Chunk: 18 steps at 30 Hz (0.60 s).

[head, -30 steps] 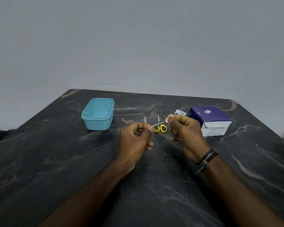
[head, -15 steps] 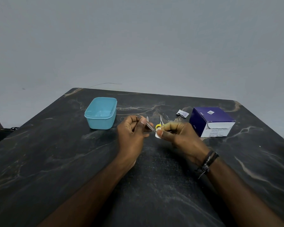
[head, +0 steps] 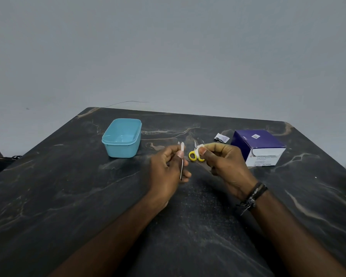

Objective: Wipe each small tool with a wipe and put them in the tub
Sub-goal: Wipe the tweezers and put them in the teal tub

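The blue tub [head: 121, 137] serves as landmark: it stands open on the dark marbled table [head: 68, 196], toward the far left, and nothing can be seen inside it. To the right of the tub, nearer the person, the left hand [head: 168, 166] pinches a thin metal tool [head: 181, 168] between thumb and curled fingers; the tool runs roughly upright through the grip, its upper end pale and its lower end showing below the fingers. What kind of tool it is cannot be told.

Further right of the tub, the right hand [head: 224, 162] grips a small white wipe [head: 199, 149] between thumb and fingertips, fingers curled round it. The two hands are apart, with a gap between them. In that gap, lying on the table behind the hands, are small scissors [head: 194, 154] with yellow handles, their blades pointing away from the person; the right thumb and wipe partly cover them.

Well to the right of the tub sits a purple and white box [head: 258, 144]; its white front bears print too small to read. Between the box and the scissors lies a torn little sachet [head: 221, 137], its writing unreadable. A dark bracelet [head: 252, 194] circles the right wrist.
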Tool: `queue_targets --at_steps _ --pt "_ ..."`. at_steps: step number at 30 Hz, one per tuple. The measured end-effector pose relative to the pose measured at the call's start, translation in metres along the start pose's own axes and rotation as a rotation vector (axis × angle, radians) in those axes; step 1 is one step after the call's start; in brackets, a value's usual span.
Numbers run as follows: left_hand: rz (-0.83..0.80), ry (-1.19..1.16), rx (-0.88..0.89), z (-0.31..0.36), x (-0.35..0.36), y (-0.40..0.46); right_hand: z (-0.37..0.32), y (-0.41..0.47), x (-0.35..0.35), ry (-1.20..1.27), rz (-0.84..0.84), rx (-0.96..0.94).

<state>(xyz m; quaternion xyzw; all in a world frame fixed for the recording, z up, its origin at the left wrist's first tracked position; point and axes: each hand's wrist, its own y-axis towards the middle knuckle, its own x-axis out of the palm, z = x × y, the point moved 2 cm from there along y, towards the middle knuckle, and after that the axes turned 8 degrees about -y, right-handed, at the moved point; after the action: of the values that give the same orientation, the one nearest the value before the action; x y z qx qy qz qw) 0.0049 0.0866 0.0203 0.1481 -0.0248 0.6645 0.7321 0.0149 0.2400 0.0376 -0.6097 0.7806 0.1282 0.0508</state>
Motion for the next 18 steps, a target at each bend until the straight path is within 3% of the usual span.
queue_targets --at_steps 5,18 --pt "-0.140 0.188 0.134 -0.0057 0.0025 -0.0044 0.0001 -0.0005 0.0001 -0.013 0.024 -0.040" --pt "-0.098 0.255 0.153 -0.0009 0.0021 -0.0057 0.0054 -0.0008 0.0044 -0.008 -0.056 -0.021"
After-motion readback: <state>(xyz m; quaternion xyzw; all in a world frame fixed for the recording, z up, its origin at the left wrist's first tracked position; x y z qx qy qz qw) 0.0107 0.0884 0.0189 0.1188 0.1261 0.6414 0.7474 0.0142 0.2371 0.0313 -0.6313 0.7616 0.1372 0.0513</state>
